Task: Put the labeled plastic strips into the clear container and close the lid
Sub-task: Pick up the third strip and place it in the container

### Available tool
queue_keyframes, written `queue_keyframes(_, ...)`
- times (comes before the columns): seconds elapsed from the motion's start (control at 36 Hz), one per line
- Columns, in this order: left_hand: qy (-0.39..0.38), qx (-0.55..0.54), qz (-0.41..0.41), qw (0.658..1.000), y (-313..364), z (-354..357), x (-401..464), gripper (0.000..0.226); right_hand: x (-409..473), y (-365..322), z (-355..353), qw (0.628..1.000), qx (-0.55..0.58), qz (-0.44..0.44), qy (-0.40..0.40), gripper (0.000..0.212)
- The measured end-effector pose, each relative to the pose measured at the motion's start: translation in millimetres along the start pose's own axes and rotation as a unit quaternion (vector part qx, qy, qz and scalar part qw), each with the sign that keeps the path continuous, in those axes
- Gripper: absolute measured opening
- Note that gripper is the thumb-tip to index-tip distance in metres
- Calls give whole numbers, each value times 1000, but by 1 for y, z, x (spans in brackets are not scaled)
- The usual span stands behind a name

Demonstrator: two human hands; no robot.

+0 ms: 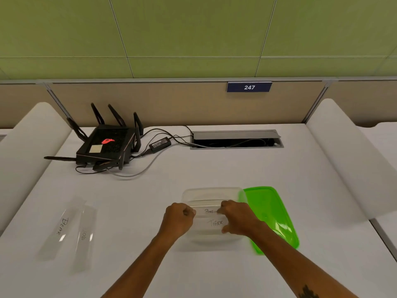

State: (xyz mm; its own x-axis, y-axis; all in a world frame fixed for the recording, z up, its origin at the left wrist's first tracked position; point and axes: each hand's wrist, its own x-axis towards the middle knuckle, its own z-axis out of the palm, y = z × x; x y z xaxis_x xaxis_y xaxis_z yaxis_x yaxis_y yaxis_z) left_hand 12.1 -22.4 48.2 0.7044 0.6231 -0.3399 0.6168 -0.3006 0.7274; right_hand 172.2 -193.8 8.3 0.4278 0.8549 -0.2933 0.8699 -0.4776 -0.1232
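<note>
Your left hand [179, 218] and right hand [237, 217] pinch the "Penguin" strip [208, 211] by its ends over the container [211, 193] (light, bendy, slick); two strips [71, 229] wait at 9 o'clock

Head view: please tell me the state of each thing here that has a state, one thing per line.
Clear container: open, no lid on it.
Green lid: off, lying right of the container.
PENGUIN strip: pinched at both ends, over the container.
TIGER strip: inside the container.
BEAR strip: flat on the table, outside.
Second loose strip: beside it, outside.
Left hand: grip closed on the PENGUIN strip.
Right hand: likewise.
Router: red light on.
</note>
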Motion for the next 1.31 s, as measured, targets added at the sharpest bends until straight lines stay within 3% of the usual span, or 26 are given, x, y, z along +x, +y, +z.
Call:
queue_keyframes(0.39, -48, 82, -25, 995, 0, 29, 1, 28, 7, -9, -2, 995, -74, -62, -27, 37)
queue_keyframes(1.11, -92, 124, -19, 988, -5, 43, -10, 38, 6, -19, -6, 993, -75, -43, -82, 36)
queue_keyframes(1.31, -112, 107, -3, 988, -8, 44, -8, 44, 3, -21, -8, 994, -49, 9, -94, 52)
